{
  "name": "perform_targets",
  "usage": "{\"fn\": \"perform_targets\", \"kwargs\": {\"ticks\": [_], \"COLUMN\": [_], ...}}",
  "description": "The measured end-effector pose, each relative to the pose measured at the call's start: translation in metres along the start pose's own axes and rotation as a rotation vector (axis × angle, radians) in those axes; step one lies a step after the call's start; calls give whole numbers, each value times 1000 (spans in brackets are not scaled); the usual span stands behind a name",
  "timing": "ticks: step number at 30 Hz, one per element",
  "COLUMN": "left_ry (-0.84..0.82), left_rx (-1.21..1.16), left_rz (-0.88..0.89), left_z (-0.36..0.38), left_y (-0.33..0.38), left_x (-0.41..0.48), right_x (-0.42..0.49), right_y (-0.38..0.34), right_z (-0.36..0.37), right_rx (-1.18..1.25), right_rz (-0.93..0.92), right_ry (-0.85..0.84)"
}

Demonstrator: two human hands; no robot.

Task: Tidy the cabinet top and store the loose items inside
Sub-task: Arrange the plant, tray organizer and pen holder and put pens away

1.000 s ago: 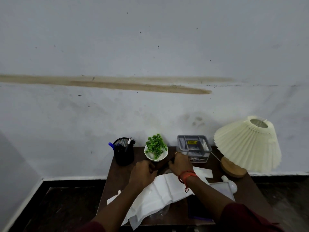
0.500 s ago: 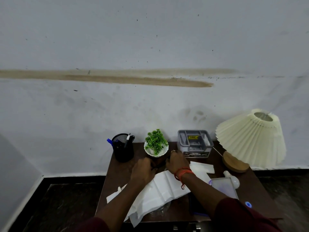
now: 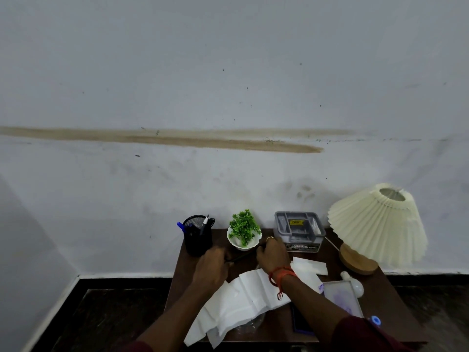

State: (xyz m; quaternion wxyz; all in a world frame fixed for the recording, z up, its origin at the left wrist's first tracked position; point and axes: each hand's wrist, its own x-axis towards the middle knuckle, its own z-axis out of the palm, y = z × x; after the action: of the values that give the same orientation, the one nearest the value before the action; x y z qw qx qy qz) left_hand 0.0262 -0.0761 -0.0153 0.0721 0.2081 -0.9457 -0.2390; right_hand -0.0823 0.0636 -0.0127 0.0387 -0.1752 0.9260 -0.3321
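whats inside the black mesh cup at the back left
Pens stand in the black mesh cup: a blue pen leaning left and a white-and-black pen. Their lower ends, and anything else at the bottom, are hidden by the cup's wall.

Cabinet top (image 3: 276, 326) dark brown. Pen holder (image 3: 198, 238) black mesh. Plant (image 3: 244, 226) green, pot (image 3: 239, 244) white. Box (image 3: 299, 232) grey, label (image 3: 295, 222) yellow. Lampshade (image 3: 375, 224) cream, pleated; lamp base (image 3: 356, 261) tan wood. Paper sheets (image 3: 243, 298) white. Thin rod (image 3: 241, 256) black. Wall (image 3: 228, 59) pale grey, streak (image 3: 228, 144) brown. Wrist thread (image 3: 280, 274) orange-red. Sleeve (image 3: 360, 334) maroon.
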Motion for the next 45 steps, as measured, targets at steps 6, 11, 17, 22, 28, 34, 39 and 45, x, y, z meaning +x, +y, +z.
{"fn": "perform_targets", "kwargs": {"ticks": [6, 11, 17, 22, 28, 34, 39, 45], "left_ry": [55, 176, 290, 393, 460, 478, 493, 507], "left_rx": [-42, -124, -120, -194, -274, -305, -300, -313], "left_rz": [6, 0, -17, -50, -100, -151, -141, -154], "left_z": [-38, -68, -102, -114, -111, -106, -106, -104], "left_y": [5, 6, 0, 3, -7, -28, -35, -37], "left_x": [-17, -32, -28, -14, -14, -15, -15, -17], "right_x": [-15, -19, -22, -25, -24, -27, -23, -19], "right_y": [-26, -55, -97, -129, -138, -146, -150, -151], "right_z": [-22, -43, -60, -53, -28, -16, -10, -2], "right_rx": [77, 224, 411, 388, 269, 250, 178, 83], "right_rz": [-31, -47, -162, -302, -473, -530, -537, -494], "right_ry": [65, 84, 128, 194, 247, 281, 297, 173]}}
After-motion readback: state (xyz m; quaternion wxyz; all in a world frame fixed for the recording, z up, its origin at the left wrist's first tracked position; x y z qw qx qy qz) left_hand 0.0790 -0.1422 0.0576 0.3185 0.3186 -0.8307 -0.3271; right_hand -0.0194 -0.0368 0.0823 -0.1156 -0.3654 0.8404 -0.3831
